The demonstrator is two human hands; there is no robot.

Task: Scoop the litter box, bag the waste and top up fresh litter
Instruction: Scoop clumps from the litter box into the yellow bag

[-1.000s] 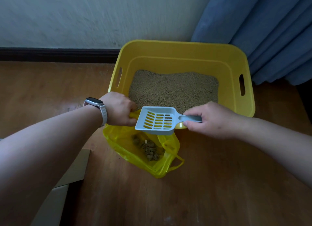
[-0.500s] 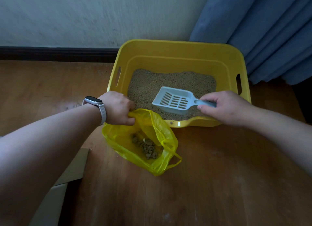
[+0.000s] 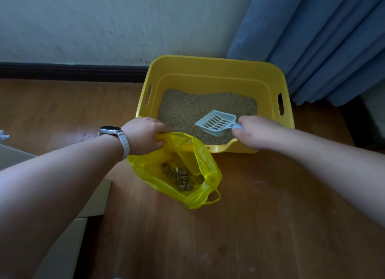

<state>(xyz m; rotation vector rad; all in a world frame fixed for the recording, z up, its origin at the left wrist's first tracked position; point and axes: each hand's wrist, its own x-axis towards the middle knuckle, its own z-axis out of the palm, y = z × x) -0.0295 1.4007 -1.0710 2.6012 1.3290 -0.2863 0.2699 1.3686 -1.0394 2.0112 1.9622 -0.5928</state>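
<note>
Here the yellow litter box (image 3: 214, 70) sits on the wooden floor (image 3: 208, 237), its far side close to the wall (image 3: 104, 22). A bed of tan litter (image 3: 187, 112) covers its bottom and looks fairly even, with no clumps that I can make out on the surface. Inside the box, towards its near right corner, the pale slotted scoop (image 3: 217, 123) lies low on the litter. Its blade looks empty, and whether it is digging in or only resting cannot be told. The right hand (image 3: 256, 132) has its grip clenched round the scoop's handle, just above the box's near rim.

Just in front of the box's near left corner, a yellow plastic bag (image 3: 205, 168) lies open on the floor, touching the rim or nearly so. The left hand (image 3: 143, 136), with a watch (image 3: 110, 130) on its wrist, has its grip pinched on the bag's top edge and holds the mouth open. Several dark clumps (image 3: 182, 177) lie in the bottom of the bag.

So the scooping looks well under way, perhaps nearly done, with some waste already bagged. The bag is not yet tied. Topping up is not yet begun, as far as I can judge, and no fresh litter supply is in view. To the right of the box hangs a blue curtain (image 3: 323, 39); well to its left and nearer lies flat cardboard (image 3: 95, 199).
</note>
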